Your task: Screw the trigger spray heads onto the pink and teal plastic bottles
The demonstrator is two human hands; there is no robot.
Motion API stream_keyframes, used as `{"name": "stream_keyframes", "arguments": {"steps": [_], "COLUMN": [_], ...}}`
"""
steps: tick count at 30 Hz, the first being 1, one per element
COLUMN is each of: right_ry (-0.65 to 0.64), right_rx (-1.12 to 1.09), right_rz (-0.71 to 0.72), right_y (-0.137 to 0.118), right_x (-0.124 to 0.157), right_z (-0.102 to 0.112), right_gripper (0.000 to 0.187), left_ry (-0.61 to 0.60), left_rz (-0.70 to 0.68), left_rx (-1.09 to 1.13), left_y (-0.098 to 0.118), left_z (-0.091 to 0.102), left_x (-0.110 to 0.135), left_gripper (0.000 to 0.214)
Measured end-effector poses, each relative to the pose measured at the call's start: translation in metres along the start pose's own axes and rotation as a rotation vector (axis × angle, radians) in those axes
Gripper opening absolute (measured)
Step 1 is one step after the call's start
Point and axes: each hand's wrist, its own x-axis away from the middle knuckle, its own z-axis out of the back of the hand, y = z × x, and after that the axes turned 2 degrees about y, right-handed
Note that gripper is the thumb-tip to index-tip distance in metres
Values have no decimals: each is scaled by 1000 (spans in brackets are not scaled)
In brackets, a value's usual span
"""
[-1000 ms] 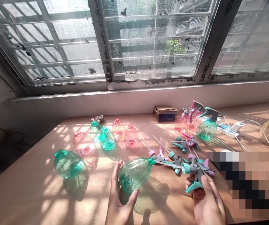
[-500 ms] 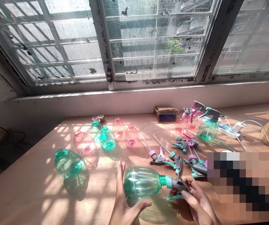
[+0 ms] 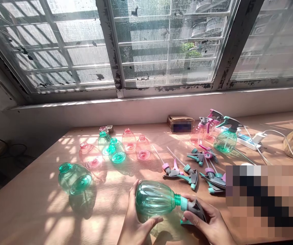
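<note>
A clear green spray bottle (image 3: 155,199) is held on its side above the table, its neck pointing right. My left hand (image 3: 138,217) cups its rounded base, fingers behind and thumb along the lower side. At the neck sits a grey and teal trigger spray head (image 3: 196,209), its teal collar against the bottle's green thread. My right hand (image 3: 212,221) is closed around this head, thumb in front and fingers behind; part of the trigger is hidden. How tightly the collar is screwed on cannot be told.
Open green bottles (image 3: 75,178) and pink bottles (image 3: 143,148) stand on the left and middle of the wooden table. Loose spray heads (image 3: 182,173) lie right of centre. Behind them are assembled spray bottles (image 3: 225,139), a power strip (image 3: 249,141) and a small cardboard box (image 3: 180,124).
My right hand has shifted its grip on the spray head, which has turned, the thumb now nearer the collar. My left hand has come closer around the bottle's base.
</note>
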Motion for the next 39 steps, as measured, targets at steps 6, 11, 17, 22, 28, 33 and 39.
{"name": "stream_keyframes", "arguments": {"steps": [6, 11, 17, 22, 28, 33, 39], "right_ry": [33, -10, 2, 42, 15, -14, -6], "right_rx": [18, -16, -34, -9, -26, -4, -14], "right_rz": [11, 30, 72, 72, 30, 42, 36], "right_y": [-6, -2, 7, 0, -1, 6, 3], "right_x": [3, 4, 1, 4, 6, 6, 8], "right_z": [-1, 1, 3, 0, -2, 0, -4], "right_gripper": [41, 40, 34, 39, 36, 37, 40], "left_ry": [18, -21, -32, -24, -81, -42, -80], "left_rz": [-110, -77, -56, -96, -115, -104, -114], "left_rx": [-73, 30, 20, 59, -21, 5, 5], "left_y": [0, -3, -8, -17, -14, -21, -18], "left_z": [2, -2, -4, 0, 3, 2, 6], "left_x": [1, 2, 6, 7, 4, 5, 4], "left_gripper": [98, 104, 106, 95, 98, 102, 101]}}
